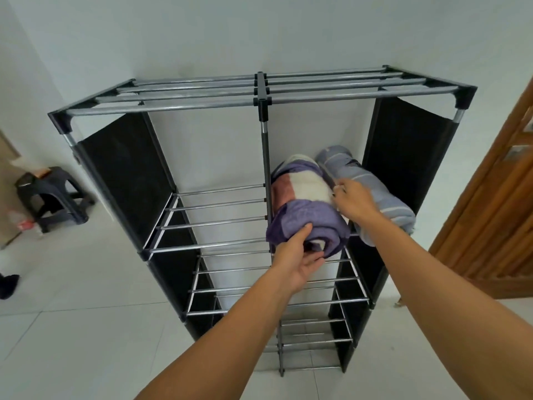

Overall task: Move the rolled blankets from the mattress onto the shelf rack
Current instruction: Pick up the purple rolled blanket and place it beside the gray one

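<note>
Two blankets (305, 206) — metal-rod shelf (219, 246), white tiles (86, 327)

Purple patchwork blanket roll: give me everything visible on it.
The purple patchwork blanket roll is a thick fleecy roll in purple, cream and dusty-pink blocks. It lies on its side on the upper right shelf of the shelf rack, lengthwise front to back, its near end overhanging the front bar and showing the rolled layers. The left hand cups that near end from below; the right hand rests on its right side. The grey striped blanket roll lies alongside, apparently touching.
</note>
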The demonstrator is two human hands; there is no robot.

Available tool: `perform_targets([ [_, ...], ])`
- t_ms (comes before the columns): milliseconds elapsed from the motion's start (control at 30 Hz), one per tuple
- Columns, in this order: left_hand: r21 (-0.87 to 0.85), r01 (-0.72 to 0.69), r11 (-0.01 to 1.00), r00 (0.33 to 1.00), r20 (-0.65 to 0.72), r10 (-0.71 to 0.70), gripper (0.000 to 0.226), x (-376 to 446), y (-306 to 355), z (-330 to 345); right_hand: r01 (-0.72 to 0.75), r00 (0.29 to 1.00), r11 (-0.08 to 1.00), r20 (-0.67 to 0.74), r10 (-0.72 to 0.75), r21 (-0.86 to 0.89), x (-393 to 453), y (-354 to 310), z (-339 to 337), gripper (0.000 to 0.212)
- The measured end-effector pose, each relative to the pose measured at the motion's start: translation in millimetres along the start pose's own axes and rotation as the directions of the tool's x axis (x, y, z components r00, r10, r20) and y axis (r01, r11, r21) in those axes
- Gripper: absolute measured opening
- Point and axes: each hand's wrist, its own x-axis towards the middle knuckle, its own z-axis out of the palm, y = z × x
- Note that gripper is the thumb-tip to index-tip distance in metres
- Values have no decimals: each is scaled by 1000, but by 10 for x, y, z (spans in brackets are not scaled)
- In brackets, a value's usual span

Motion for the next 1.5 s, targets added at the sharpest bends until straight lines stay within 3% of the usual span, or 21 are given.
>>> perform_targets([
  [100, 41, 9, 999, 1000, -8, -8, 20, 69, 104, 100, -38, 999, 999, -1, 38, -14, -30, 40, -102, 42],
  [267, 80, 37, 996, 999, -4, -36, 22, 148, 78, 93, 95, 989, 985, -99, -110, -142, -51, -8, -256, 48],
  [433, 108, 71, 992, 997, -3, -71, 22, 114, -10, 40, -161, 974, 922, 95, 206, -353, -63, 204, -432, 72],
  [600, 129, 54, 990, 998, -33, -51, 23, 105, 95, 164, -148, 979, 906, 73, 192, -397, -38, 143, -331, 75],
  [833, 136, 61, 989, 997, -62, -53, 21, 173, 78, 64, -247, 968, 933, -27, 249, -263, -80, 286, -348, 70],
  [1000, 184, 57, 981, 997, -64, -46, 20, 98, 100, 113, -233, 970, 945, 13, 242, -229, -144, 374, -349, 79],
  [1167, 223, -26, 975, 995, -92, 48, 17, 45, 161, 123, -217, 972, 963, 61, 229, -159, -192, 398, -346, 81],
  [1367, 278, -52, 959, 994, -80, 77, 29, -78, 50, 31, -183, 982, 982, 32, 185, -52, -406, 406, -322, 78],
  [1500, 276, -70, 959, 991, -94, 99, 30, -207, -59, 41, -160, 987, 987, -7, 160, 23, -669, 514, -648, 67],
])
